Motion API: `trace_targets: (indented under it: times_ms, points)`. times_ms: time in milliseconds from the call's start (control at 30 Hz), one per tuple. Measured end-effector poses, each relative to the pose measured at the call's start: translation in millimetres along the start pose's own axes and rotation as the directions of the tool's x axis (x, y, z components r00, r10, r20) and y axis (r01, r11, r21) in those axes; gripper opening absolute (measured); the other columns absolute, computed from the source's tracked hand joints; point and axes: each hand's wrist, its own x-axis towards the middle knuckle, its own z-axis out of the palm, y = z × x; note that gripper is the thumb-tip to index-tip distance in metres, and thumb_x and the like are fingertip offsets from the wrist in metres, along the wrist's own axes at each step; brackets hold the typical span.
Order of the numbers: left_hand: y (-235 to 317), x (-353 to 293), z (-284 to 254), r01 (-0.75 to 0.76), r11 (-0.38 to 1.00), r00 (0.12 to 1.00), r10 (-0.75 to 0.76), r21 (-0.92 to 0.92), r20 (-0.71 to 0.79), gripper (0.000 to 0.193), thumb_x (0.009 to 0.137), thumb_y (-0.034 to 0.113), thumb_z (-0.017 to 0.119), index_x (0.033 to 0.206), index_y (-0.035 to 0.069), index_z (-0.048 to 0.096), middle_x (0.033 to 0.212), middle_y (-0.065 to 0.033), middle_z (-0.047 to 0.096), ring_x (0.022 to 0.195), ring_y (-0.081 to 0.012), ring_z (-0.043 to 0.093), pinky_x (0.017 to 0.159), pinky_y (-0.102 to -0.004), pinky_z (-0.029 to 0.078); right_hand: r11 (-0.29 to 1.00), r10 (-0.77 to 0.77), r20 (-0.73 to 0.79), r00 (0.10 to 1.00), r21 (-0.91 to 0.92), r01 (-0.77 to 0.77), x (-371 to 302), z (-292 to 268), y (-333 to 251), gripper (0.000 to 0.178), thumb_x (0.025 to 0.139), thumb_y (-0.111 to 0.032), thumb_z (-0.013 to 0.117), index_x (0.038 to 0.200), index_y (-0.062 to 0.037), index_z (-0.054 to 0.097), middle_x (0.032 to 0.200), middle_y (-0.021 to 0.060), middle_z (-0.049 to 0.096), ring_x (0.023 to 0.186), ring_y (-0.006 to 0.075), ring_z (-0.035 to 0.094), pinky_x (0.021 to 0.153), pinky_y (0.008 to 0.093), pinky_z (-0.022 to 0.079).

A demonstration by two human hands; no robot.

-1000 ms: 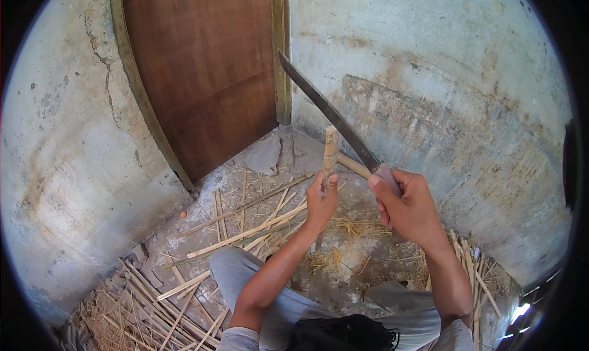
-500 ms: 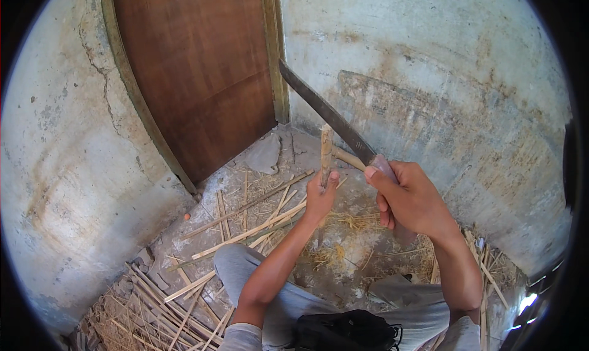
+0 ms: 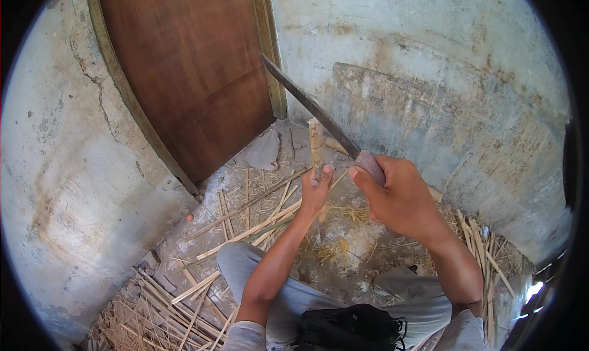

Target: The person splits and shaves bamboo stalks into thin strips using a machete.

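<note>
Open air above hands toward brown door (image 3: 184, 75) and plastered wall (image 3: 429, 75). Long blade (image 3: 310, 106) slants across gap above upright bamboo piece (image 3: 317, 145), barring passage there. Floor left of left hand (image 3: 316, 191) littered with loose bamboo strips (image 3: 245, 228); more strips (image 3: 485, 253) crowd wall beside right hand (image 3: 399, 198). Bent knees block room below.

Rustic yard: plastered walls (image 3: 429, 75), bamboo strips (image 3: 245, 228)

Single view: head-worn fisheye camera, looking steeply down and forward from above the person's lap; close to both hands, floor (image 3: 202, 228) and walls (image 3: 429, 75) bending toward the rim.
</note>
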Motion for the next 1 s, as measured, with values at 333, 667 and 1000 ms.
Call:
trace_targets:
  times_ms: [333,667,1000]
  points:
    - [8.4,1.1,-7.3,0.043,0.993,0.998,-0.038,-0.111,0.043,0.048,0.095,0.051,0.056,0.073,0.009,0.05,0.063,0.005,0.042,0.055,-0.0061,0.037,0.05,-0.0243,0.028,0.83,0.236,0.209,0.949,0.465,-0.309,4.0,11.3,0.0,0.034,0.096,-0.028,0.058,0.08,0.0018,0.056,0.059,0.0035,0.053,0.046,0.0114,0.055,0.041,0.0274,0.043]
    - [15.2,4.8,-15.7,0.142,0.966,0.978,-0.102,-0.215,0.184,0.048,0.095,0.049,0.058,0.073,0.006,0.052,0.061,0.0043,0.039,0.054,-0.0066,0.033,0.049,-0.0241,0.025,0.934,0.127,0.108,0.986,0.322,-0.155,2.0,21.6,2.7,0.031,0.096,-0.025,0.058,0.081,0.0007,0.054,0.059,0.0024,0.053,0.045,0.0101,0.053,0.04,0.0262,0.043]
    - [7.7,5.1,-8.5,0.065,0.99,0.997,-0.06,-0.126,0.046,0.045,0.096,0.045,0.057,0.074,0.007,0.052,0.064,0.0033,0.044,0.056,-0.0071,0.039,0.05,-0.0243,0.03,0.991,0.019,-0.028,0.999,0.13,-0.016,3.5,27.9,15.0,0.029,0.095,-0.026,0.06,0.083,0.0006,0.057,0.057,0.0005,0.053,0.046,0.0077,0.052,0.043,0.0261,0.04]
